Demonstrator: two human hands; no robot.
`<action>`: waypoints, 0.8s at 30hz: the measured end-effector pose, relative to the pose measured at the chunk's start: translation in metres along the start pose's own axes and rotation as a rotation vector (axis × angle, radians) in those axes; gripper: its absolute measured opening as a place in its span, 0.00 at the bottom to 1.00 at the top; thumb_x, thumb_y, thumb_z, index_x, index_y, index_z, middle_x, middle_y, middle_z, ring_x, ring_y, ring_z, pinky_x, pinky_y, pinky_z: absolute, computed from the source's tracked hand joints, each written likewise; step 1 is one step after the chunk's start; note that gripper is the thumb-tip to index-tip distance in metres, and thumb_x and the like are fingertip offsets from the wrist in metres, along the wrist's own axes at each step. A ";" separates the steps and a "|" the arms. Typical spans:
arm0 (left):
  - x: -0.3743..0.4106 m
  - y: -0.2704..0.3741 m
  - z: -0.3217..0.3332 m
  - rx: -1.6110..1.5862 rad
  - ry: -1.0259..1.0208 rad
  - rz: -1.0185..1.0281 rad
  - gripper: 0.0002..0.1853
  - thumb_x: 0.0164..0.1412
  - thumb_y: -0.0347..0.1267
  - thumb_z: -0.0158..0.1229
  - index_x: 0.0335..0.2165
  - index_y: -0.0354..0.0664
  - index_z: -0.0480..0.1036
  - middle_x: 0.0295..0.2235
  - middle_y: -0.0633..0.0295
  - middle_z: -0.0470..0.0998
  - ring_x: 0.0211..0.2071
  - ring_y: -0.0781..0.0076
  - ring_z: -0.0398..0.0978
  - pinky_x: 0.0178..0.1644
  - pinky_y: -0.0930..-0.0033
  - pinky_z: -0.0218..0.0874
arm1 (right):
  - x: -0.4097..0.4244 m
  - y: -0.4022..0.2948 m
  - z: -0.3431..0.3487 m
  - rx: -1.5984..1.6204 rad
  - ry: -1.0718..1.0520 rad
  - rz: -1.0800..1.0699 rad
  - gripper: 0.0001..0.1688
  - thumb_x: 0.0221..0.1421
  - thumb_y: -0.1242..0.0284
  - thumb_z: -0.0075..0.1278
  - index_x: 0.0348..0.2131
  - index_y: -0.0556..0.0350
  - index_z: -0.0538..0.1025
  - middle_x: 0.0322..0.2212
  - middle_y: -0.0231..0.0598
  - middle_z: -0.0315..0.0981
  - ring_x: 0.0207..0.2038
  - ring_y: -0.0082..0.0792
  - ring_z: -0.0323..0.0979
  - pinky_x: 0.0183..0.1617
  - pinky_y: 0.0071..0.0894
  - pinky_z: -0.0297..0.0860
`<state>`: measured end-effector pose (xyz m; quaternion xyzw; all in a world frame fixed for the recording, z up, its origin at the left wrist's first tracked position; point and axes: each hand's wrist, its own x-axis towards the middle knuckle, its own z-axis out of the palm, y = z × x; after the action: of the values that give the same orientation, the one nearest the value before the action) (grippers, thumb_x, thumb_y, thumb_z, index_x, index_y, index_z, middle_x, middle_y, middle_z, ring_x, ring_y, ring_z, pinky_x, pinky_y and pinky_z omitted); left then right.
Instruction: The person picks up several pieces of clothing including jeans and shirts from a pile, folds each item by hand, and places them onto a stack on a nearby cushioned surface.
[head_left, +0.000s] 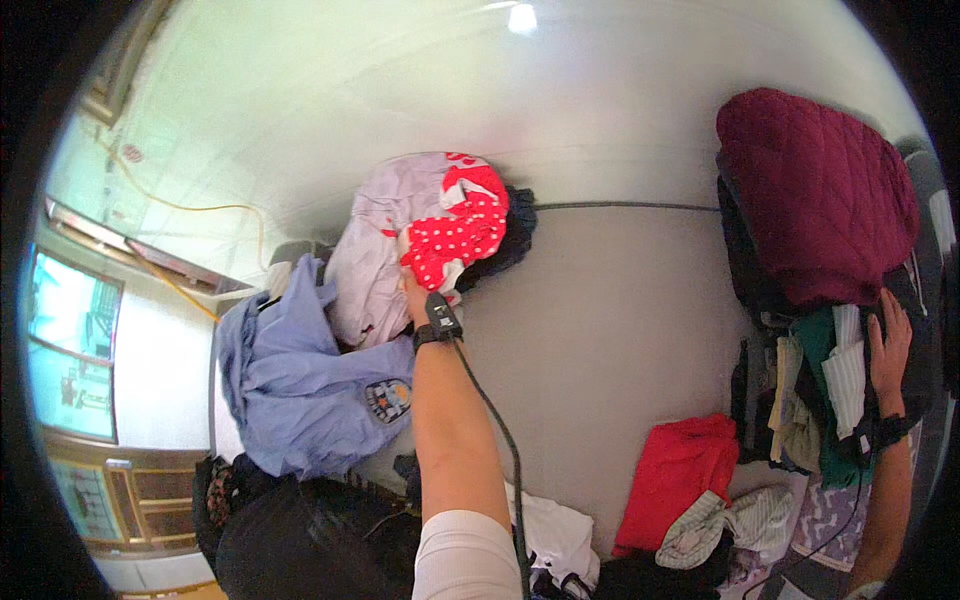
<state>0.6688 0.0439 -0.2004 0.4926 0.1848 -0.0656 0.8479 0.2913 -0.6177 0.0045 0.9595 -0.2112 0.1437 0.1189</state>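
Observation:
My left hand (415, 298) reaches into a pile of cloth. Its fingers disappear behind a red fabric with white dots (457, 232), so its grip is hidden. Pale lavender fabric (379, 225) lies bunched against the dotted part. Just left of my forearm is a blue shirt (315, 390) with a sewn patch. At the far right, my right hand (891, 349) rests with fingers extended beside the lower edge of a maroon quilted item (825, 202), on dark cloth. A striped light garment (846, 382) and a green cloth (817, 352) lie left of that hand.
A grey padded surface (600, 337) spreads between the piles, against a pale wall (615, 112). Nearer me lie a red folded garment (682, 472), a striped cloth (694, 529) and a white cloth (555, 532). Cables run from bands on both wrists. A large black item (315, 540) occupies the lower left.

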 end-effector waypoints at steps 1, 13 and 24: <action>0.011 -0.005 -0.008 0.078 0.177 -0.043 0.38 0.53 0.64 0.44 0.52 0.50 0.63 0.46 0.65 0.72 0.40 0.60 0.71 0.31 0.58 0.65 | 0.000 0.003 0.004 -0.023 0.006 0.007 0.27 0.61 0.61 0.39 0.57 0.48 0.63 0.56 0.44 0.58 0.60 0.43 0.52 0.64 0.40 0.44; -0.055 0.001 -0.001 -0.231 0.233 0.080 0.21 0.62 0.42 0.49 0.48 0.41 0.68 0.43 0.62 0.75 0.40 0.67 0.75 0.45 0.66 0.66 | 0.011 -0.006 -0.003 -0.075 0.029 0.008 0.27 0.59 0.61 0.39 0.55 0.54 0.64 0.55 0.45 0.59 0.57 0.45 0.56 0.63 0.43 0.46; -0.317 -0.045 -0.039 -0.161 0.297 0.020 0.21 0.62 0.43 0.47 0.46 0.41 0.66 0.42 0.56 0.74 0.40 0.60 0.74 0.45 0.57 0.66 | 0.016 -0.027 -0.029 -0.010 0.042 0.035 0.26 0.57 0.65 0.42 0.54 0.52 0.64 0.54 0.45 0.60 0.57 0.49 0.55 0.63 0.47 0.46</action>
<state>0.3531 0.0322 -0.1349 0.4290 0.3079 0.0314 0.8486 0.3108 -0.5915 0.0324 0.9518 -0.2262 0.1649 0.1256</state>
